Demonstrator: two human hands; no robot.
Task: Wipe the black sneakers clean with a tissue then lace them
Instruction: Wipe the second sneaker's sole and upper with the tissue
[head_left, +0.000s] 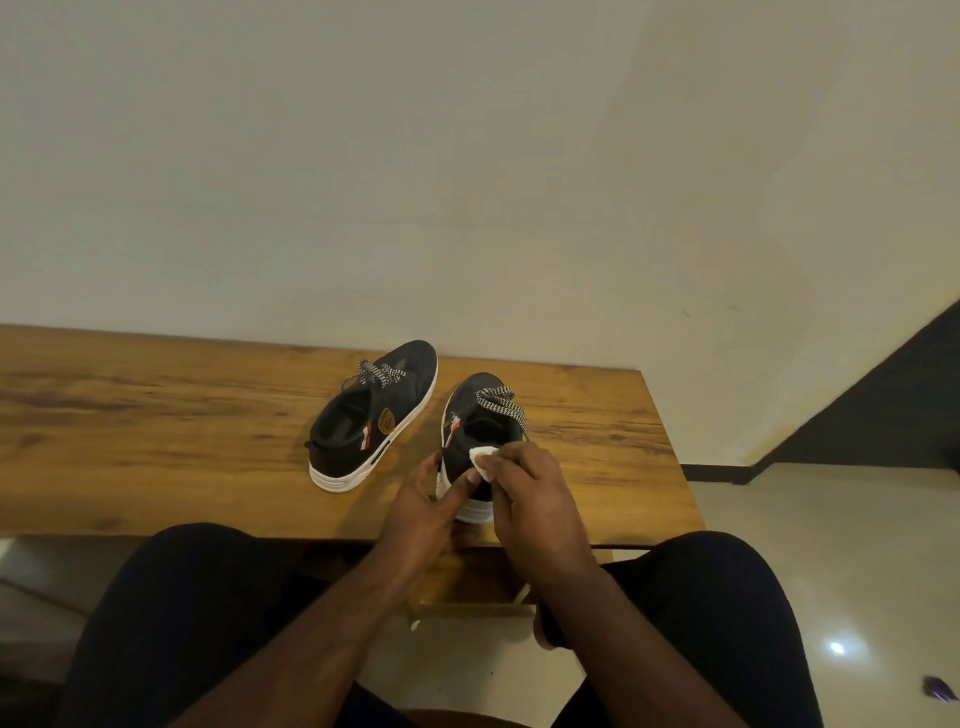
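The right hand (530, 499) has its fingers (511, 454) curled and pressed together around a small white tissue (482, 460), pinching it against the heel collar of the nearer black sneaker (475, 441); only a folded corner of the tissue shows past the fingertips. The left hand (423, 506) braces the same shoe from the other side, its fingers partly closed on the heel and white sole, thumb lying across the back, which looks meant to keep the shoe from sliding while it is rubbed. That sneaker stands near the front edge of the wooden bench (156, 415), heel toward the person, so the back is within easy reach. Its checkered laces (498, 402) lie loose across the tongue. The second sneaker (371, 415) stands just beside it to the left, untouched, apart from both hands, laces (379, 374) loosely bunched near the toe. By this showing the wiping is under way and lacing is not yet begun.
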